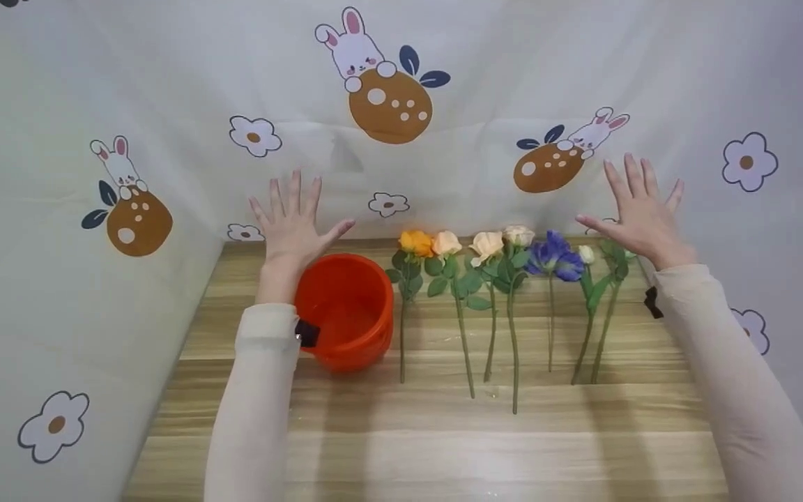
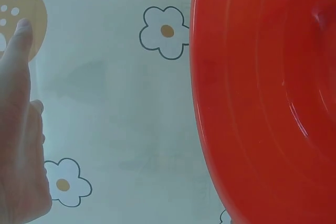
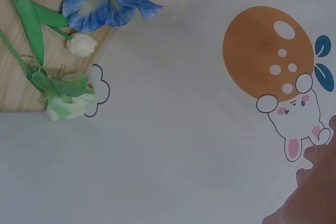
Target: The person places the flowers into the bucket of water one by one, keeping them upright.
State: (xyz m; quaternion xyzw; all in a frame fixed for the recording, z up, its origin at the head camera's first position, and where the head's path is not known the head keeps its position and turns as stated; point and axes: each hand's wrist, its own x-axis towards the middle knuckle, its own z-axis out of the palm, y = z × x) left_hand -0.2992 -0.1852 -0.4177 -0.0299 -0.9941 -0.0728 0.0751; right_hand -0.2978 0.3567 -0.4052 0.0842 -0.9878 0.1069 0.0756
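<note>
My left hand point(image 1: 292, 226) is held up with spread fingers and holds nothing. Its wrist overlaps the left rim of a red bucket point(image 1: 366, 341) in the head view; in the left wrist view the bucket point(image 2: 252, 98) fills the right side. My right hand point(image 1: 642, 216), also spread and holding nothing, is raised above the right end of a row of flowers. From left to right lie an orange rose point(image 1: 416, 243), a peach rose point(image 1: 446, 242), another peach rose point(image 1: 487, 247), a cream rose point(image 1: 518, 236), a blue-purple iris point(image 1: 555, 258), a white bud point(image 1: 586, 254) and a white-green flower point(image 3: 71, 98).
The flowers' stems point toward me on the wood-grain table point(image 1: 429, 453). A pale cloth wall point(image 1: 471, 153) printed with rabbits and daisies encloses the table at the back and both sides. Dark wrist mounts point(image 1: 307, 333) sit at both sleeve cuffs.
</note>
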